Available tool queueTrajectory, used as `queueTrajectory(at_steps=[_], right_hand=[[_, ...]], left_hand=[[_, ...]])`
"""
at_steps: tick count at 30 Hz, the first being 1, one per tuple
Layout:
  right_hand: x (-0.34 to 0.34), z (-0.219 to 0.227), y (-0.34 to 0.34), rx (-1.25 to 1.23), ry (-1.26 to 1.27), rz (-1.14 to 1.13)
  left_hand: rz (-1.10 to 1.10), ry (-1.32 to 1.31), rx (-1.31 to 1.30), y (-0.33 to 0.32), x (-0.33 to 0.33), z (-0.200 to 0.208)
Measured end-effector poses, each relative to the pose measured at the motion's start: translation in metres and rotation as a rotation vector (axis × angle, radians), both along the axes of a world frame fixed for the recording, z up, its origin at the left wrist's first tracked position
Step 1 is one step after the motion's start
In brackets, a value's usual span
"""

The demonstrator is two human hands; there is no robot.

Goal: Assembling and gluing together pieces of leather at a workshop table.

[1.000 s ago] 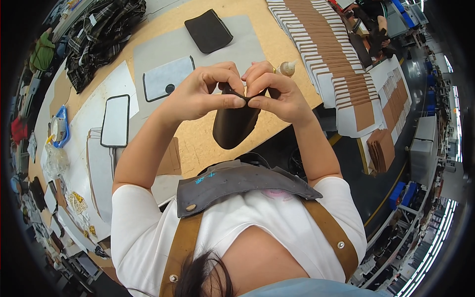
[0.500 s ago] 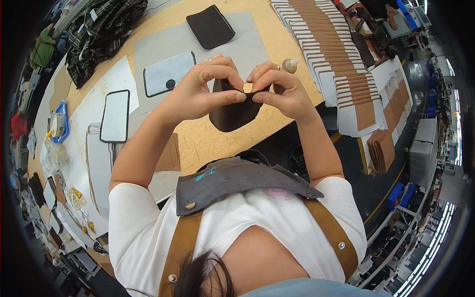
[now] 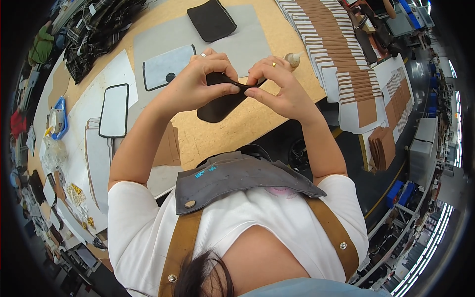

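A black leather piece [image 3: 217,107], folded and curved, hangs between my two hands above the table's near edge. My left hand [image 3: 204,79] pinches its upper edge between thumb and fingers. My right hand [image 3: 277,89] pinches the same edge a little farther right, thumb below and fingers above. The fingers hide part of that edge. Beyond my hands, another black leather piece [image 3: 212,21] lies flat on a grey sheet [image 3: 247,39]. A pale panel [image 3: 166,64] with black edging and a black round spot rests left of my left hand.
A small bottle with a pale tip [image 3: 293,60] sits just beyond my right hand. Rows of overlapping brown-and-white pieces [image 3: 341,59] cover the right side. To the left are a black-rimmed white rectangle [image 3: 114,110], a blue tray [image 3: 60,118] and dark plaid cloth [image 3: 101,34].
The black leather piece has swung left and tilted, its lower end now farther left. Both hands keep their pinch; my right hand has turned slightly and its fingers have shifted along the edge.
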State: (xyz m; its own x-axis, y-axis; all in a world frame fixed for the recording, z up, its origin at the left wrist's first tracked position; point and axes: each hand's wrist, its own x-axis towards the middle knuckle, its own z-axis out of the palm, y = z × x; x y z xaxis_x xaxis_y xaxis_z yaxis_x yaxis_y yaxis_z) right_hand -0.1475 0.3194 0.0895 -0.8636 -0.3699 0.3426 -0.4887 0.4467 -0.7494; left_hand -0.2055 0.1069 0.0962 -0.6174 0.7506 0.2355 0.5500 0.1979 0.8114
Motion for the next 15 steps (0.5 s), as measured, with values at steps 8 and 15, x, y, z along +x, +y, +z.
queueTrajectory(at_steps=[8,15], right_hand=[[-0.001,-0.01,-0.003,-0.229,-0.101,0.055],[0.0,-0.011,0.014,-0.119,-0.086,0.04]], left_hand=[[-0.043,-0.279,0.09,0.002,0.002,-0.004],[-0.026,-0.475,0.151,-0.005,0.0,-0.009]])
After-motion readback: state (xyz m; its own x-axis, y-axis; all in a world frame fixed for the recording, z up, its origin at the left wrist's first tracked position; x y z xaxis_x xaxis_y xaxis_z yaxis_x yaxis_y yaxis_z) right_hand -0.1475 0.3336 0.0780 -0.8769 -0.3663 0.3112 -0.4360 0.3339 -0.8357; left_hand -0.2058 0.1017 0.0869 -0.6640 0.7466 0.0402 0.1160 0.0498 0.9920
